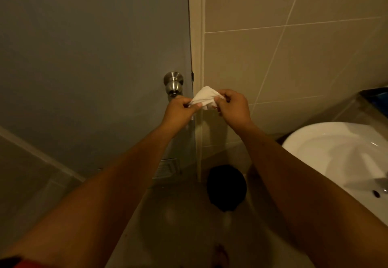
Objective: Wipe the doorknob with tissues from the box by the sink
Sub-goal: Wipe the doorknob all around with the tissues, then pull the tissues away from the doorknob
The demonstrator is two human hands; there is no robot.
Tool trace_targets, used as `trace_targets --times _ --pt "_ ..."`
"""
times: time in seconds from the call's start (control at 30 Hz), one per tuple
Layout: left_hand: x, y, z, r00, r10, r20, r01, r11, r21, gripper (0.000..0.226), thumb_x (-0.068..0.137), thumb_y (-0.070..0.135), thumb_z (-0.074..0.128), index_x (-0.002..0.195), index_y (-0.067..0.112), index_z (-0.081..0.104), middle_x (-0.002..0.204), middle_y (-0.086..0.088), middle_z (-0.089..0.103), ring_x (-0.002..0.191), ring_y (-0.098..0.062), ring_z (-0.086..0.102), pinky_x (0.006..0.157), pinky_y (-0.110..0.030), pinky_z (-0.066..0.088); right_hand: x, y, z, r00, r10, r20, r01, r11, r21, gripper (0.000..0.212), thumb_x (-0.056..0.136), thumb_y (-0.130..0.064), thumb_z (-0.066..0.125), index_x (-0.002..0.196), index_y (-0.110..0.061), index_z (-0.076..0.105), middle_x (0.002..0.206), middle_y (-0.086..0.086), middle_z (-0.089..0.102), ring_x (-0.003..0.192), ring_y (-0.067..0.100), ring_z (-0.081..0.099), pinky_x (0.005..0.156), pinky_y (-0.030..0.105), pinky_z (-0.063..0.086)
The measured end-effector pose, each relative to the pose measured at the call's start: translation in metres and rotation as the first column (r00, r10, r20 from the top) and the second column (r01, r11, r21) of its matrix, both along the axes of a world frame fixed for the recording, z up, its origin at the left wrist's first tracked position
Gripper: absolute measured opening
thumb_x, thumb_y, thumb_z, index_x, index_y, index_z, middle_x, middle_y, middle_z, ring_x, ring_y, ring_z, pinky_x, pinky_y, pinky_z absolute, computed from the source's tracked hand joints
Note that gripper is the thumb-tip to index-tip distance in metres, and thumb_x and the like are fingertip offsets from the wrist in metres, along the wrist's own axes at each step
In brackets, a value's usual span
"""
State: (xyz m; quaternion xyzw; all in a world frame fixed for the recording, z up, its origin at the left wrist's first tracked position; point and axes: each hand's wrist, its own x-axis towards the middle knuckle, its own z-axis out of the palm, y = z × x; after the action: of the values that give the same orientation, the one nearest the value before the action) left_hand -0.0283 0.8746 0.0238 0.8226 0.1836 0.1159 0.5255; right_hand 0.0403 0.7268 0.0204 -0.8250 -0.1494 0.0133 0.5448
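A round brushed-metal doorknob [173, 84] sticks out of the grey door [94, 57] near its right edge. Just right of and below the knob, a crumpled white tissue [204, 98] is stretched between both my hands. My left hand [180, 109] pinches its left end, and my right hand [232, 105] pinches its right end. The tissue does not touch the knob. The tissue box is not in view.
A white sink basin [336, 152] sits at the right, with a dark counter edge [373, 97] behind it. A black round bin [226, 188] stands on the floor below my hands. Beige tiled wall [283, 57] runs right of the door frame [197, 47].
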Motion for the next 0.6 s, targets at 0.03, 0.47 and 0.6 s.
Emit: trace_targets --times 0.03,0.47,0.6 --pt "0.002 -0.003 0.002 1.0 -0.025 0.0 0.025 0.999 0.046 0.025 0.09 0.023 0.063 0.103 0.003 0.07 0.099 -0.006 0.058 0.085 -0.016 0.056 0.07 -0.021 0.046 -0.001 -0.002 -0.001 0.999 -0.028 -0.035 0.029 0.999 0.031 0.025 0.089 -0.016 0.058 0.11 -0.013 0.07 0.096 0.008 0.074 0.08 0.02 0.067 0.077 0.041 0.059" --pt "0.041 -0.047 -0.098 0.967 -0.069 -0.246 -0.02 0.939 -0.344 0.028 0.088 0.002 0.063 0.116 -0.001 0.063 0.102 -0.019 0.067 0.059 -0.022 0.069 0.054 -0.029 0.06 0.007 -0.051 -0.103 0.896 -0.21 -0.391 0.176 0.977 -0.122 0.013 0.089 -0.018 0.061 0.09 -0.014 0.073 0.078 0.006 0.071 0.07 0.023 0.071 0.069 0.04 0.062" --pt "0.061 -0.056 -0.169 0.918 -0.093 -0.386 -0.05 0.937 -0.345 0.026 0.088 0.004 0.062 0.114 0.004 0.064 0.11 -0.019 0.068 0.065 -0.026 0.071 0.052 -0.029 0.06 0.015 -0.058 -0.154 0.836 -0.265 -0.481 0.227 0.964 -0.137 0.013 0.089 -0.009 0.057 0.093 -0.011 0.069 0.071 0.0 0.065 0.066 0.018 0.065 0.062 0.03 0.056"
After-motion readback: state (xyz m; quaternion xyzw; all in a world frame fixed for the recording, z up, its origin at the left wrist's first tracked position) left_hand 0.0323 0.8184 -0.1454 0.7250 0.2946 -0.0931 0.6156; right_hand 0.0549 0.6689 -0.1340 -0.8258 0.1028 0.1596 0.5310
